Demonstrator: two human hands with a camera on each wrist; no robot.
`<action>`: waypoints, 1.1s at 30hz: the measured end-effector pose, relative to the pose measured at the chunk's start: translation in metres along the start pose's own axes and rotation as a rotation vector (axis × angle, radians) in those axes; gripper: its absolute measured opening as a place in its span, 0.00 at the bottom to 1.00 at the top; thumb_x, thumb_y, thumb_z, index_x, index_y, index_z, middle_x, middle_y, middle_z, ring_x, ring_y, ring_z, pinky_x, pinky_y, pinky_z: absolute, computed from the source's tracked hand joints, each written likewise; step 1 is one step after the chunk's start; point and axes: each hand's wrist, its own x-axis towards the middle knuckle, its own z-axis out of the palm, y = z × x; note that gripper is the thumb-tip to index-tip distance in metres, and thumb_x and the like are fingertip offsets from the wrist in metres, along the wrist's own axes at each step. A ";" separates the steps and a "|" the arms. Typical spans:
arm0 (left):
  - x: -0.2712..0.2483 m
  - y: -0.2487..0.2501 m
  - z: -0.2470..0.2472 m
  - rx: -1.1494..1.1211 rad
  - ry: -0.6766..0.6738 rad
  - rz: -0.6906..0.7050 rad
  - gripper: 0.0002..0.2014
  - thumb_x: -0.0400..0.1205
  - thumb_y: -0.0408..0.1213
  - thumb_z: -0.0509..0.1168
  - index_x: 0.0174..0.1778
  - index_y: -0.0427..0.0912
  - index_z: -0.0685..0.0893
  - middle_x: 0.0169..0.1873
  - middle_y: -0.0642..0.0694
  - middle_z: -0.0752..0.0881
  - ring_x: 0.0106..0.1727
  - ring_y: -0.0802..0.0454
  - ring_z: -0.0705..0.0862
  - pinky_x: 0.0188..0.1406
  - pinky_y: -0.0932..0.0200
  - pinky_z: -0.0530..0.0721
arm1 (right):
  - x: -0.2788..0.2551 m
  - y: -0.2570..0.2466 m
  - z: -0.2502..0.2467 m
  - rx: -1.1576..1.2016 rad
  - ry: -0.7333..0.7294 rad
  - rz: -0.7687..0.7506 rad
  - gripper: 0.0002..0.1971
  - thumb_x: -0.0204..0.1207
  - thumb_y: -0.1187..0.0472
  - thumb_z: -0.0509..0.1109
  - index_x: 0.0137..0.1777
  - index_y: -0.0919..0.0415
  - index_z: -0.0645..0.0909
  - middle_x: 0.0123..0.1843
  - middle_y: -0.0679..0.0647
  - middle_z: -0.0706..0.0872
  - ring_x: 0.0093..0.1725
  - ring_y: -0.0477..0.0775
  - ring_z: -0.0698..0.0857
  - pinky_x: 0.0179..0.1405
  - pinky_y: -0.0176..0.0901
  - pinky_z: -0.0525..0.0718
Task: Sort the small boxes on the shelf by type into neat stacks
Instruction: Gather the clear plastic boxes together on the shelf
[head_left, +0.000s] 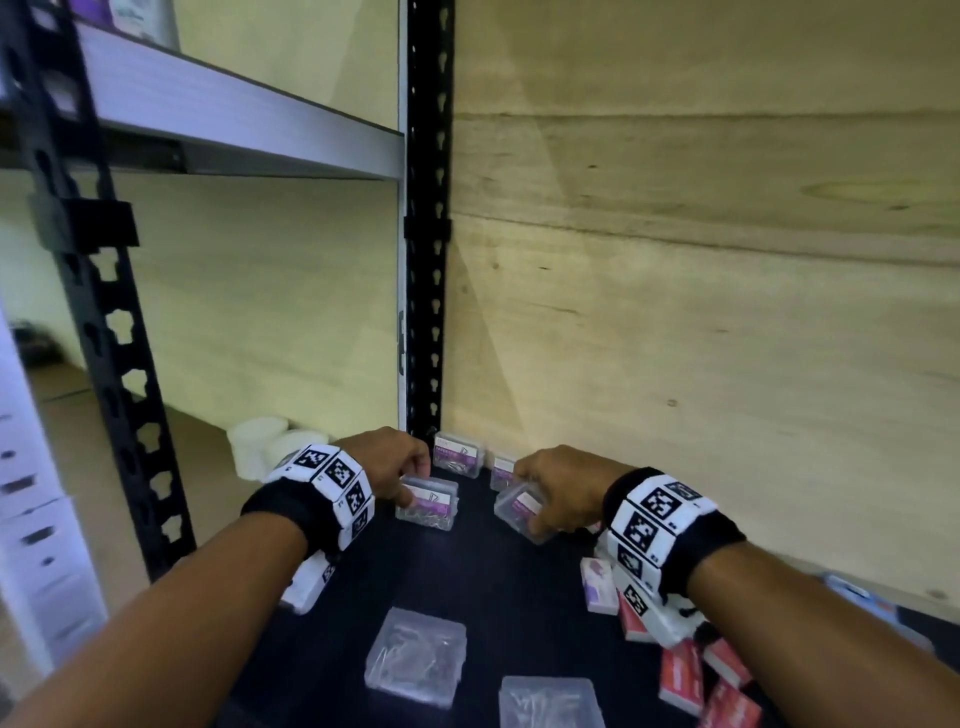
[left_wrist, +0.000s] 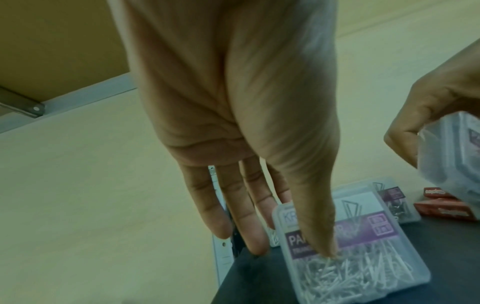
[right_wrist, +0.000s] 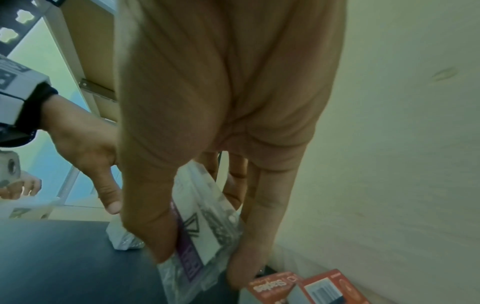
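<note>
On the dark shelf board (head_left: 498, 577), near the back corner by the plywood wall (head_left: 701, 270), the left hand (head_left: 392, 462) pinches a clear plastic box of paper clips with a purple label (head_left: 428, 503) lying flat, thumb on its lid, its grip closed on it. The right hand (head_left: 563, 491) has its grip closed around a second clear purple-labelled clip box (head_left: 519, 512), tilted and raised off the board. Two more such boxes (head_left: 460, 453) stand against the wall, two unlabelled clear flat boxes (head_left: 415, 657) lie nearer, red staple boxes (head_left: 680, 678) at right
</note>
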 end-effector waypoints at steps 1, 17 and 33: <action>0.004 -0.002 0.000 -0.001 0.011 0.000 0.16 0.74 0.40 0.77 0.56 0.50 0.82 0.54 0.52 0.84 0.44 0.58 0.80 0.45 0.63 0.76 | 0.005 0.000 0.001 -0.022 0.008 -0.008 0.23 0.68 0.57 0.81 0.62 0.55 0.80 0.50 0.55 0.85 0.43 0.55 0.84 0.41 0.46 0.83; 0.039 -0.012 0.004 0.070 0.116 0.008 0.16 0.75 0.42 0.75 0.57 0.56 0.82 0.58 0.54 0.81 0.53 0.55 0.80 0.54 0.55 0.82 | 0.042 -0.005 0.004 -0.067 0.088 -0.033 0.22 0.72 0.56 0.79 0.65 0.59 0.81 0.57 0.58 0.87 0.52 0.59 0.86 0.46 0.45 0.82; 0.016 0.000 0.007 0.141 0.198 -0.006 0.32 0.77 0.47 0.71 0.77 0.57 0.67 0.69 0.54 0.72 0.61 0.49 0.81 0.56 0.49 0.83 | 0.031 -0.005 -0.001 -0.125 0.218 -0.074 0.25 0.73 0.49 0.78 0.69 0.50 0.78 0.62 0.51 0.84 0.57 0.56 0.84 0.48 0.48 0.83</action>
